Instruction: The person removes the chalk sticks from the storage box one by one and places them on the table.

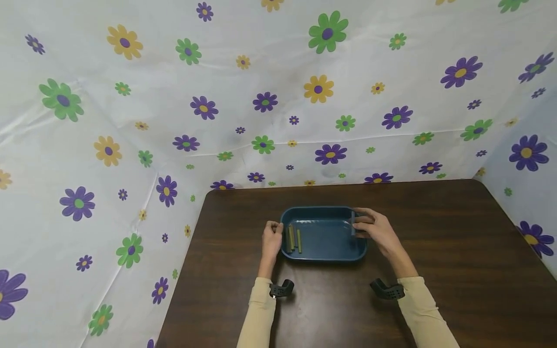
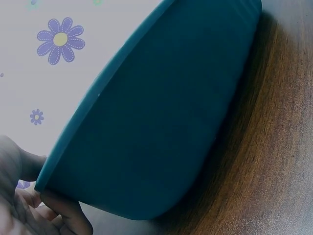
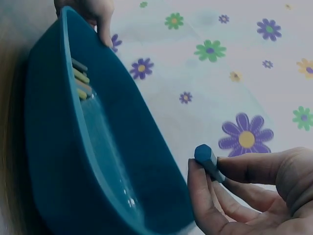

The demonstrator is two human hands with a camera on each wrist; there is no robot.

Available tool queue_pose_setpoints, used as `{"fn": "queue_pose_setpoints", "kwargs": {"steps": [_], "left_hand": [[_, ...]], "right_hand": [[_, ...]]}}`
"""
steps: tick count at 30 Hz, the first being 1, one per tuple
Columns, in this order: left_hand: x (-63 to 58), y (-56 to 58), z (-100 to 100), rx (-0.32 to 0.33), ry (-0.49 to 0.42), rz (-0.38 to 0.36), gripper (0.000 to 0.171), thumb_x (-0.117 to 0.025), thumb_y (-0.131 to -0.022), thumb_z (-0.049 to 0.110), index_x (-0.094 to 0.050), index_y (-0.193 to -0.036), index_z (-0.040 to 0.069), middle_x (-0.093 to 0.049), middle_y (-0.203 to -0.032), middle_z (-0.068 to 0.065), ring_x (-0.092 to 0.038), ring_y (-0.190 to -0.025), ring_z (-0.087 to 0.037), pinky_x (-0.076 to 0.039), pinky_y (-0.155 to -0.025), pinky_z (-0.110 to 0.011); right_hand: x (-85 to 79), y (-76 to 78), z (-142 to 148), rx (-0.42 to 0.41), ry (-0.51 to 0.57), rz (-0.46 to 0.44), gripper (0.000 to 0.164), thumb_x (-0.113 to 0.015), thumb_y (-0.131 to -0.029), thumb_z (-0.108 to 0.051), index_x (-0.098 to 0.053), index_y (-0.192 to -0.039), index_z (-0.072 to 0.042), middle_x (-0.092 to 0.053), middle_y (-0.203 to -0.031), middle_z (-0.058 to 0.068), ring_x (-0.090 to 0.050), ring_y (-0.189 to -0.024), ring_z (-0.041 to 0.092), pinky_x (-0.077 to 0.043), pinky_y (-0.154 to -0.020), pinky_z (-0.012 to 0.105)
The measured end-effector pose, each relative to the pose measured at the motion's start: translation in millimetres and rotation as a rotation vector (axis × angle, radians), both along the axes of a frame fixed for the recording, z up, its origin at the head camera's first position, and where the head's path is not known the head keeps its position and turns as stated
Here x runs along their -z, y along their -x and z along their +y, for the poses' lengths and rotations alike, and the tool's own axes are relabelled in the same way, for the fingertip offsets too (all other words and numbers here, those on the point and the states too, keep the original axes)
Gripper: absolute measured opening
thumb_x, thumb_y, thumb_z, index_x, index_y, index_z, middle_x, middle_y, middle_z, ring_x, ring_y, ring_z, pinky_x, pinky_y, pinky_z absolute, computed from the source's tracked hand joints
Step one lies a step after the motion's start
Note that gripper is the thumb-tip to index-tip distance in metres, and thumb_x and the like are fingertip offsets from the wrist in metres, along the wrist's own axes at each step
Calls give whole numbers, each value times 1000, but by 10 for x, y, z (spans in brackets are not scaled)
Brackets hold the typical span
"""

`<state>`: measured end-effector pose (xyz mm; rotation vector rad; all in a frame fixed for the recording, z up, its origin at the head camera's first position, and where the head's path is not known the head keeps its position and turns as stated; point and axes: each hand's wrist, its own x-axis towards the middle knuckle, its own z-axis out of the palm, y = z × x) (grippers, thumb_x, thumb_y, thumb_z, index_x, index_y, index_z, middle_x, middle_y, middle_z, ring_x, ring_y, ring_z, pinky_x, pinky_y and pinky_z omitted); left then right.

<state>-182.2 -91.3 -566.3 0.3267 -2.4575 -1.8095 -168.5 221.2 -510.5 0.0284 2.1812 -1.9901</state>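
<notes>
A deep blue tray [image 1: 326, 237] stands on the table, its long side across in front of me. My left hand [image 1: 272, 237] grips its left rim; in the left wrist view the fingers [image 2: 68, 215] and thumb pinch the rim of the tray [image 2: 146, 112] at a corner. Over the tray's right end, my right hand [image 1: 378, 229] pinches a blue-grey hexagonal stick [image 3: 203, 152] between thumb and fingertips. Several thin sticks [image 3: 82, 81], yellow-green and greyish, lie side by side inside the tray's left end.
The dark wooden table [image 1: 235, 217] extends around the tray on all sides. A white sheet with printed flowers [image 1: 278, 72] hangs behind the table and along both sides. Black straps [image 1: 282, 288] sit on both wrists.
</notes>
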Motion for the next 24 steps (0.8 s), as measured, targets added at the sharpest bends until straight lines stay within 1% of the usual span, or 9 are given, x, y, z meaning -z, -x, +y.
{"fn": "queue_pose_setpoints", "kwargs": {"steps": [6,12,18,19,21,24], "left_hand": [[-13,3,-4,-3,1,2,17,-56,-108,15,-57,-107,-1,-55,-89,-10,-47,-72,-20,-39,-66,-35],[-31,-11,16,5,-13,-9,16,-55,-108,15,-57,-108,-2,-54,-89,-10,-46,-72,-20,-39,-65,-35],[-36,-4,29,12,-23,-6,17,-54,-109,15,-56,-109,-2,-54,-89,-10,-45,-70,-19,-38,-65,-34],[-38,-8,30,13,-23,-5,17,-54,-109,15,-56,-109,-2,-54,-88,-10,-45,-70,-19,-38,-65,-34],[-38,-16,30,12,-25,-5,17,-54,-109,16,-56,-109,-2,-53,-88,-9,-44,-69,-19,-38,-64,-34],[-34,-32,30,7,-25,-9,17,-54,-109,16,-56,-109,-1,-52,-87,-9,-44,-69,-19,-37,-64,-34]], "right_hand": [[69,-41,171,48,-4,-16,57,-64,-101,-1,-39,-151,10,-59,-129,36,-72,-90,12,-60,-78,32],[164,-108,333,88,-41,-28,58,-66,-100,-3,-41,-151,9,-65,-124,29,-72,-87,11,-60,-81,36],[269,-137,481,111,-52,-28,55,-66,-101,-6,-44,-150,7,-70,-116,14,-69,-88,10,-59,-80,33],[284,-144,507,110,-58,-32,55,-66,-101,-6,-43,-150,6,-70,-116,14,-69,-88,9,-59,-80,32],[317,-159,555,112,-63,-42,56,-65,-102,-6,-42,-152,6,-69,-119,16,-69,-88,8,-58,-80,31],[365,-191,612,124,-77,-55,57,-64,-103,-7,-40,-153,6,-65,-126,24,-69,-89,7,-58,-81,30]]}}
